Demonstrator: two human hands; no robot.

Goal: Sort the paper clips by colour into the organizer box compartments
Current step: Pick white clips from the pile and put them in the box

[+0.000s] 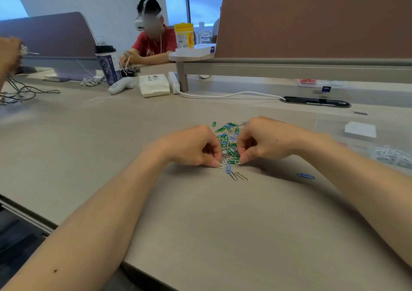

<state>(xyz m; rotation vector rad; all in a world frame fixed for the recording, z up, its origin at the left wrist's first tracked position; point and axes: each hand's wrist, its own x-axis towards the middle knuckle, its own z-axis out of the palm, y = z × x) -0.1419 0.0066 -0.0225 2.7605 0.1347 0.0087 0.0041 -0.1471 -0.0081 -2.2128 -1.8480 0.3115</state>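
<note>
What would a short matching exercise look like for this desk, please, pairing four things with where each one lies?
Things:
1. mixed pile of paper clips
2. lone blue paper clip
3. white paper clips
4. yellow-lidded jar

Places:
A. on the raised shelf at the back
B. between the left hand and the right hand
C. heaped together at the far right edge of the view
D. alone on the table, right of the pile

Pairs: 1-B, 2-D, 3-C, 4-A
</note>
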